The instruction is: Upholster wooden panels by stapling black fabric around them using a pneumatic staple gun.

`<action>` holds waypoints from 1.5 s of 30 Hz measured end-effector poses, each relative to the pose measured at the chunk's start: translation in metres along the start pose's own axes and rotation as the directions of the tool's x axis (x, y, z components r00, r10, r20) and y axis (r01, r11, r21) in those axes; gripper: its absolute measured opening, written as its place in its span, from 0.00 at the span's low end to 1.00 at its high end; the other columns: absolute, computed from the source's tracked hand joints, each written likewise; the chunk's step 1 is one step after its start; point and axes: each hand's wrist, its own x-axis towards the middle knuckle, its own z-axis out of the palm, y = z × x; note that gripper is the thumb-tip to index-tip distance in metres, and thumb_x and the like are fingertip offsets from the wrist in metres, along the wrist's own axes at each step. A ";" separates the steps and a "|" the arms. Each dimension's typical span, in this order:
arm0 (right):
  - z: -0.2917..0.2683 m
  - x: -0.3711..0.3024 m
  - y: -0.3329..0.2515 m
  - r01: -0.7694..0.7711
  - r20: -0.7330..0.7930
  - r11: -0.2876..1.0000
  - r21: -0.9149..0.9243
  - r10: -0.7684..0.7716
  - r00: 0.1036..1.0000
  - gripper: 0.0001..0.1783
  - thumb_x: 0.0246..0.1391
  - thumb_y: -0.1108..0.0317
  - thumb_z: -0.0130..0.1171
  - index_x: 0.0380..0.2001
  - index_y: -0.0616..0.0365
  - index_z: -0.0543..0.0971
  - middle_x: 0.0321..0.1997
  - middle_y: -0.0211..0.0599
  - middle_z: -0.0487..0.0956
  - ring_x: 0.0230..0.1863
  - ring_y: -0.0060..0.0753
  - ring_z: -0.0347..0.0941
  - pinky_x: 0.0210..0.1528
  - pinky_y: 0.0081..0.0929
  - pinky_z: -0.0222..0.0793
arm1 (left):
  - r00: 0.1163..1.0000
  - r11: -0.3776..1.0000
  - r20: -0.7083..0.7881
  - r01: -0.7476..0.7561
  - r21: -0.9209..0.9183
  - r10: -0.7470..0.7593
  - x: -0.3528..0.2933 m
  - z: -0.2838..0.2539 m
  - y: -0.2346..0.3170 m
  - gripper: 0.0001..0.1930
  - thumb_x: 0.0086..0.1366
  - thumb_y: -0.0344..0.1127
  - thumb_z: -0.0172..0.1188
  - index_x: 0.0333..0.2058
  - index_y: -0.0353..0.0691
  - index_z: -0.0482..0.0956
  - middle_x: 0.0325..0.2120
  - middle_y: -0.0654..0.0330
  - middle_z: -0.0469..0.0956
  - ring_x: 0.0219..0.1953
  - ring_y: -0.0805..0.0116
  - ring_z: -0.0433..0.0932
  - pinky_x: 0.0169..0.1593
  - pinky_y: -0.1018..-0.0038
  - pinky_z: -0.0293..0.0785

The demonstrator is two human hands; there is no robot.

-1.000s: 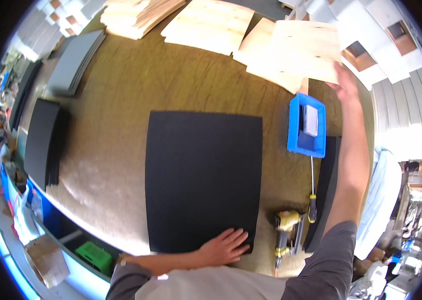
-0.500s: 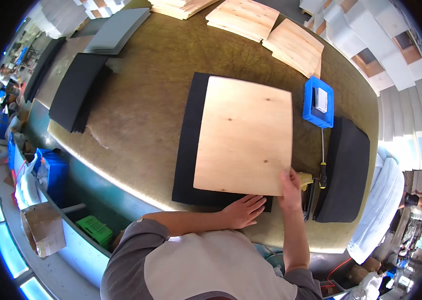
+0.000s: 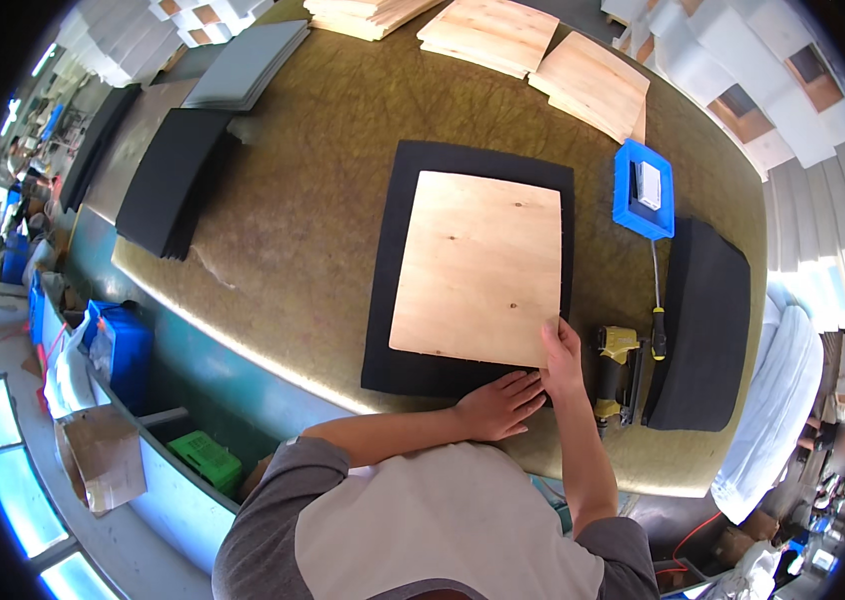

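A pale plywood board (image 3: 478, 268) with a few dark knots lies over a larger black foam sheet (image 3: 383, 300), whose dark border shows on all sides. My right hand (image 3: 562, 355) grips the board at its lower right corner, thumb on top and fingers hidden beneath. Flat at the near edge of the foam sheet, my left hand (image 3: 501, 405) rests with its fingers stretched toward the right hand. Just right of my right hand lies a yellow and black nail gun (image 3: 615, 370). Beside that is a screwdriver (image 3: 659, 330) with a yellow and black handle.
A blue tray (image 3: 643, 190) holding a small white box stands to the right. Black sheets are stacked at right (image 3: 703, 325) and left (image 3: 171, 180). Grey sheets (image 3: 248, 65) lie at the far left, and plywood stacks (image 3: 593, 85) line the far edge of the brown table (image 3: 293, 230).
The board has shifted left and nearer to me, and now sits inside the foam sheet's outline. My right hand moved left with it, uncovering the nail gun. My left hand stays at the near edge.
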 end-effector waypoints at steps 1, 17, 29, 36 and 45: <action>-0.002 0.000 0.003 -0.007 0.000 1.000 0.000 0.007 1.000 0.14 0.73 0.66 0.52 0.51 0.66 0.78 0.48 0.34 0.83 0.48 0.21 0.77 0.52 0.24 0.73 | 1.000 1.000 0.002 0.005 -0.004 -0.005 -0.001 0.001 0.001 0.34 0.69 0.54 0.57 0.66 0.37 0.69 0.67 0.47 0.66 0.73 0.48 0.59 0.75 0.52 0.52; 0.001 0.019 -0.030 -0.109 -0.122 0.244 -0.964 -0.036 0.992 0.23 0.66 0.51 0.58 0.36 0.65 0.82 0.32 0.50 0.85 0.34 0.49 0.83 0.38 0.43 0.76 | 0.995 0.995 0.015 -0.098 0.009 0.098 0.001 -0.010 -0.004 0.26 0.68 0.47 0.59 0.58 0.34 0.77 0.64 0.51 0.71 0.70 0.53 0.66 0.73 0.57 0.60; 0.002 0.090 -0.076 0.341 0.379 -0.166 -0.925 -0.378 0.845 0.12 0.63 0.59 0.59 0.30 0.54 0.73 0.30 0.44 0.75 0.34 0.57 0.78 0.32 0.55 0.74 | 0.998 0.995 0.003 -0.063 -0.074 0.063 0.003 -0.009 -0.001 0.27 0.64 0.45 0.63 0.56 0.34 0.78 0.63 0.51 0.72 0.70 0.54 0.66 0.73 0.57 0.60; 0.027 0.273 -0.114 0.443 0.496 -0.223 -0.868 -0.412 0.764 0.15 0.59 0.67 0.64 0.50 0.51 0.81 0.50 0.37 0.78 0.52 0.50 0.77 0.55 0.46 0.75 | 0.961 0.962 -0.276 -0.103 -0.254 0.029 0.041 -0.064 -0.027 0.18 0.63 0.40 0.66 0.48 0.38 0.83 0.51 0.53 0.80 0.56 0.52 0.78 0.64 0.56 0.73; 0.056 0.260 -0.147 0.420 0.418 -0.012 -0.908 0.061 0.906 0.08 0.56 0.72 0.64 0.37 0.53 0.77 0.40 0.41 0.79 0.49 0.54 0.77 0.50 0.44 0.74 | 0.889 0.905 -0.332 0.386 0.180 -0.314 0.097 -0.080 -0.175 0.21 0.63 0.38 0.64 0.53 0.37 0.79 0.59 0.50 0.70 0.65 0.50 0.68 0.68 0.55 0.68</action>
